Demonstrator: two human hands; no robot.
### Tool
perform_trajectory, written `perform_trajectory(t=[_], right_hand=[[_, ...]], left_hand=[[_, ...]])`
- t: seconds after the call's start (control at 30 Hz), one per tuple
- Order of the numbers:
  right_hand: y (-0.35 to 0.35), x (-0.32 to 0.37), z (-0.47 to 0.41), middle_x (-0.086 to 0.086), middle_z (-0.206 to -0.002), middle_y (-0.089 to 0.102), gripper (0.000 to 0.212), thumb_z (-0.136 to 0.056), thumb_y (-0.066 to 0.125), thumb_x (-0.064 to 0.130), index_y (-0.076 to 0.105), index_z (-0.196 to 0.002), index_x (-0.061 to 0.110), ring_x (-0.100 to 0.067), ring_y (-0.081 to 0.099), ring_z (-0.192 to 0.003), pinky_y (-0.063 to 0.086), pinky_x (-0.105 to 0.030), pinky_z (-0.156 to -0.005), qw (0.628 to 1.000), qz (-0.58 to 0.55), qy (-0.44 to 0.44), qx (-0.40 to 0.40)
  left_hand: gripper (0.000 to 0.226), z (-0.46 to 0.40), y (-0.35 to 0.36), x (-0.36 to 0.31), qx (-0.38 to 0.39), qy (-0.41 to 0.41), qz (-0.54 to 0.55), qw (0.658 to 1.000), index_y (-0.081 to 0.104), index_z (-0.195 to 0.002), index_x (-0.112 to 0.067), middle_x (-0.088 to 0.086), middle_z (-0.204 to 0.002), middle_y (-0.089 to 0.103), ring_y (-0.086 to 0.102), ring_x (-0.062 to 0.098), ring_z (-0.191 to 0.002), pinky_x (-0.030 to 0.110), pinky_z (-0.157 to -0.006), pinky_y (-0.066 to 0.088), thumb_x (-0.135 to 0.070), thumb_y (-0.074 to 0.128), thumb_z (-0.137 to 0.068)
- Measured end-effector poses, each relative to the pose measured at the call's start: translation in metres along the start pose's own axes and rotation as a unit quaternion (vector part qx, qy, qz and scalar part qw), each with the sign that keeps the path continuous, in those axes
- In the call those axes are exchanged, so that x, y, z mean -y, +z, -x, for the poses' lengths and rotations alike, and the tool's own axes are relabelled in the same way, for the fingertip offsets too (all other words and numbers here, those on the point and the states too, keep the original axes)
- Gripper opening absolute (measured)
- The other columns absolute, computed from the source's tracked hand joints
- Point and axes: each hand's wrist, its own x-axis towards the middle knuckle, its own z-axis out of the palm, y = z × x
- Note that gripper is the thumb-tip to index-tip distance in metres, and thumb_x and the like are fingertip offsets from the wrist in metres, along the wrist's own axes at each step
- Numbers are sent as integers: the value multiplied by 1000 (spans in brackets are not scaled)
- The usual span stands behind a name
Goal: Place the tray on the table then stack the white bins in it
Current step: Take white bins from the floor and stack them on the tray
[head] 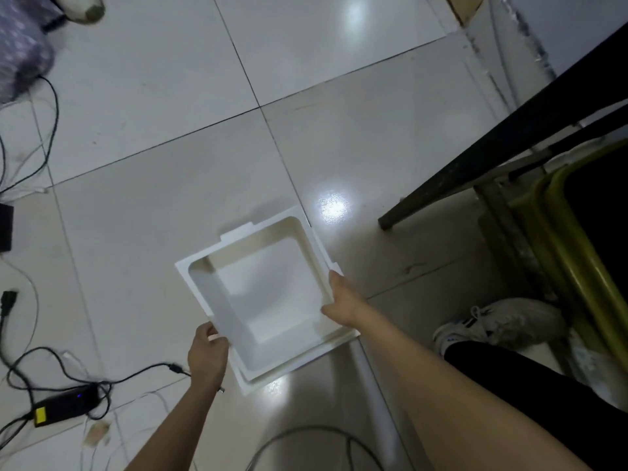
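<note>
A square white bin (265, 294), open side up and empty, hangs over the tiled floor near the middle of the view. A second white rim shows under its near edge, so it seems to sit nested on another bin. My left hand (208, 351) grips the near-left rim. My right hand (343, 300) grips the right rim with the thumb lying along the edge. No tray is visible. A dark table leg (475, 158) slants in from the upper right.
Black cables and a power brick (64, 404) lie on the floor at the lower left. A yellow-green chair frame (571, 253) and my white shoe (499, 322) are at the right. Patterned cloth is at the top left.
</note>
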Motion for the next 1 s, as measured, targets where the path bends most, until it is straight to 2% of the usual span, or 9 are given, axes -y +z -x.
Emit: perform_trajectory(t=[0.1, 0.17, 0.23, 0.37, 0.5, 0.63, 0.7, 0.87, 1.0], right_hand=[[-3, -5, 9, -9, -148, 33, 73, -84, 56, 15, 22, -148, 11, -28, 41, -133, 39, -34, -107, 1000, -23, -9, -12], [-6, -6, 19, -8, -142, 40, 64, -82, 53, 10, 31, -142, 11, -28, 47, -125, 42, -30, -99, 999, -19, -20, -44], [-8, -6, 32, -5, -140, 43, 63, -81, 50, 4, 35, -141, 15, -28, 50, -122, 43, -30, -95, 996, -28, -20, -81], [-16, 3, 57, 0, -132, 51, 62, -78, 50, 1, 43, -137, 19, -24, 56, -116, 50, -36, -95, 982, -78, -28, -172], [-46, 29, 91, 3, -122, 51, 55, -78, 48, 1, 47, -128, 24, -20, 57, -107, 53, -43, -89, 965, -84, -63, -240], [-90, 69, 137, 3, -115, 47, 45, -79, 46, 1, 47, -119, 23, -23, 58, -96, 54, -45, -83, 951, -85, -97, -280], [-112, 90, 165, 1, -118, 45, 46, -82, 47, 3, 46, -125, 20, -25, 58, -95, 53, -42, -85, 942, -98, -121, -296], [-155, 137, 241, -2, -114, 45, 35, -84, 51, 9, 49, -119, 11, -25, 57, -95, 52, -38, -85, 910, -108, -171, -362], [-185, 167, 309, -4, -119, 48, 43, -82, 57, 10, 50, -125, 9, -23, 56, -101, 51, -32, -86, 880, -148, -201, -404]], left_hand=[[35, 12, -2, -7, -49, 41, 19, 998, 54, -117, -6, 6, -105, 61, 58, 28, -89, 31, -72, 41, 1, 55, -82], [32, 18, -6, -12, -88, 68, 33, 993, 54, -112, -4, 8, -99, 61, 60, 34, -90, 32, -73, 43, 3, 56, -81], [31, 22, -10, -19, -110, 99, 34, 988, 54, -111, 0, 15, -101, 61, 59, 35, -90, 35, -75, 45, 4, 57, -80], [33, 35, -25, -50, -133, 154, 60, 977, 52, -116, 6, 23, -110, 57, 57, 38, -97, 38, -81, 45, 5, 55, -84], [32, 57, -57, -93, -164, 217, 74, 959, 50, -119, 7, 26, -117, 54, 57, 39, -98, 34, -77, 42, 5, 52, -87], [33, 77, -105, -142, -174, 248, 69, 950, 50, -119, 6, 25, -121, 52, 57, 40, -96, 39, -76, 45, 3, 51, -85], [34, 90, -136, -166, -170, 269, 68, 946, 51, -118, 6, 23, -121, 53, 58, 40, -95, 40, -75, 47, 2, 52, -84], [35, 130, -222, -227, -164, 354, 44, 919, 60, -114, 4, 24, -108, 65, 62, 40, -94, 32, -71, 41, 3, 56, -79], [34, 173, -289, -269, -151, 410, 43, 899, 61, -115, -1, 20, -105, 68, 63, 38, -91, 33, -71, 42, -2, 57, -81]])
